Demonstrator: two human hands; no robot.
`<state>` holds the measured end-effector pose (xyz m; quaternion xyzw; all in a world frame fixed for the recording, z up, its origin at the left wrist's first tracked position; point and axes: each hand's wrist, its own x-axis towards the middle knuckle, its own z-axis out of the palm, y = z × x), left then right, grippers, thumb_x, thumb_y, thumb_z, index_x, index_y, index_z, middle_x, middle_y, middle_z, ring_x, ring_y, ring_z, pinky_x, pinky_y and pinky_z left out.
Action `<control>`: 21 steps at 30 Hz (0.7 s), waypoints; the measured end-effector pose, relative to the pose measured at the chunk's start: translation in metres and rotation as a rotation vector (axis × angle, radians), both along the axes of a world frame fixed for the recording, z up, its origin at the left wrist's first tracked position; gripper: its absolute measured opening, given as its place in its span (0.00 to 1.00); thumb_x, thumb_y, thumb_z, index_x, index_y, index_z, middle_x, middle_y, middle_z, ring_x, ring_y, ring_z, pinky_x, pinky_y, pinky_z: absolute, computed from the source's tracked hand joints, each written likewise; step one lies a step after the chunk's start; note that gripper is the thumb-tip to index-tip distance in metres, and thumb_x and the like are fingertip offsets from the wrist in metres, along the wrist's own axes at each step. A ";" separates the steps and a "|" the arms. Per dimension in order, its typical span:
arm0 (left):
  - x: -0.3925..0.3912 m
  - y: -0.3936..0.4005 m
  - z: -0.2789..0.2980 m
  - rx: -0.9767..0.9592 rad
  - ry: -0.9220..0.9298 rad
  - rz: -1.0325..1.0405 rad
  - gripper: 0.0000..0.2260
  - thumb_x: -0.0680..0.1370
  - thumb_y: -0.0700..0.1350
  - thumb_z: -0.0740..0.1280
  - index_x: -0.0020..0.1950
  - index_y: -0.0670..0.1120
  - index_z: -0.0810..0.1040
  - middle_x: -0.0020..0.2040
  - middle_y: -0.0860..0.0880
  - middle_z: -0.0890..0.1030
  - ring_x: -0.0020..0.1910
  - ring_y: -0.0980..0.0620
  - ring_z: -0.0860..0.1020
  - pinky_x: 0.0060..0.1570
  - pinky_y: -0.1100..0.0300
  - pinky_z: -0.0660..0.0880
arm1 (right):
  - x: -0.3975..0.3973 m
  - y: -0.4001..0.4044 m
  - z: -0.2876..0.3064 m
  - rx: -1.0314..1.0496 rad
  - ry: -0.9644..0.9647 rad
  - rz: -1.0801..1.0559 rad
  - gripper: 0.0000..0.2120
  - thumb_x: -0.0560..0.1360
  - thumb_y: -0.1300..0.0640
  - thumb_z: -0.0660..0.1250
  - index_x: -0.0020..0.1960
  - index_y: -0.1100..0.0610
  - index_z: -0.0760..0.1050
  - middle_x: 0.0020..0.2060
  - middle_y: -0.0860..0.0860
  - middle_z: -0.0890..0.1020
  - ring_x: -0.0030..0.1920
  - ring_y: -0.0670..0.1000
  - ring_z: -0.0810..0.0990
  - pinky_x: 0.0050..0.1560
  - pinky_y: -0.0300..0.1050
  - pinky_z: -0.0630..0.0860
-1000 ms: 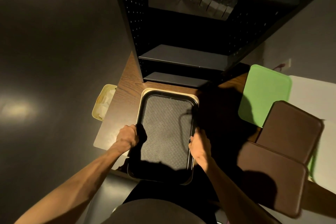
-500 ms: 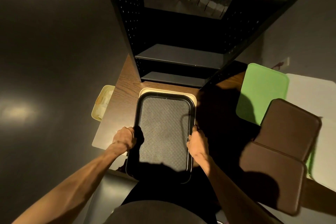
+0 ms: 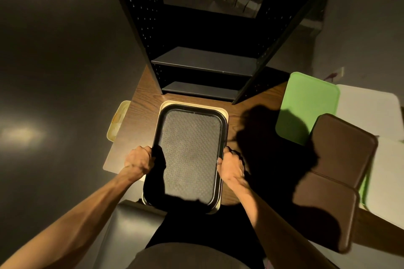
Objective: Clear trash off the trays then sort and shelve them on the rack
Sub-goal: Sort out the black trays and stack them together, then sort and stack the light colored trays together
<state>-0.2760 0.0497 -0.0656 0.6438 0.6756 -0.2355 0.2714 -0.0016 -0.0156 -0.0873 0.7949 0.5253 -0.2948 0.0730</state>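
A black textured tray (image 3: 189, 150) lies on top of a cream tray (image 3: 226, 116) on the wooden table (image 3: 142, 102), in front of the black rack (image 3: 203, 61). My left hand (image 3: 140, 160) grips the black tray's left rim. My right hand (image 3: 230, 166) grips its right rim. The near end of the tray stack hangs over the table's front edge. The rack's two lower shelves look bare. A green tray (image 3: 306, 105) and two brown trays (image 3: 343, 146) (image 3: 325, 209) lie upside down at the right.
A cream bin (image 3: 118, 120) with pale trash in it hangs off the table's left side. A white tray or board (image 3: 371, 107) lies under the green one at the far right. Dark floor (image 3: 54, 72) spreads to the left.
The black tray has slid a little toward the rack and lines up more squarely over the cream tray. Both hands stay on its side rims.
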 end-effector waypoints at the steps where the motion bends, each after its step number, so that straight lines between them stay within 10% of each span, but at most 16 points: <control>1: 0.003 -0.001 0.003 0.035 0.022 -0.031 0.15 0.77 0.52 0.66 0.60 0.45 0.77 0.56 0.42 0.82 0.54 0.41 0.81 0.51 0.53 0.77 | 0.003 -0.002 0.004 -0.001 0.016 -0.003 0.19 0.77 0.50 0.61 0.65 0.57 0.69 0.59 0.57 0.78 0.60 0.60 0.77 0.59 0.51 0.73; 21: 0.243 -0.001 0.067 -0.013 -0.446 -0.246 0.15 0.72 0.52 0.65 0.58 0.52 0.79 0.51 0.44 0.85 0.51 0.42 0.83 0.51 0.52 0.80 | 0.196 -0.050 0.063 0.315 0.285 -0.343 0.11 0.76 0.57 0.66 0.56 0.60 0.79 0.50 0.55 0.84 0.54 0.53 0.81 0.57 0.46 0.77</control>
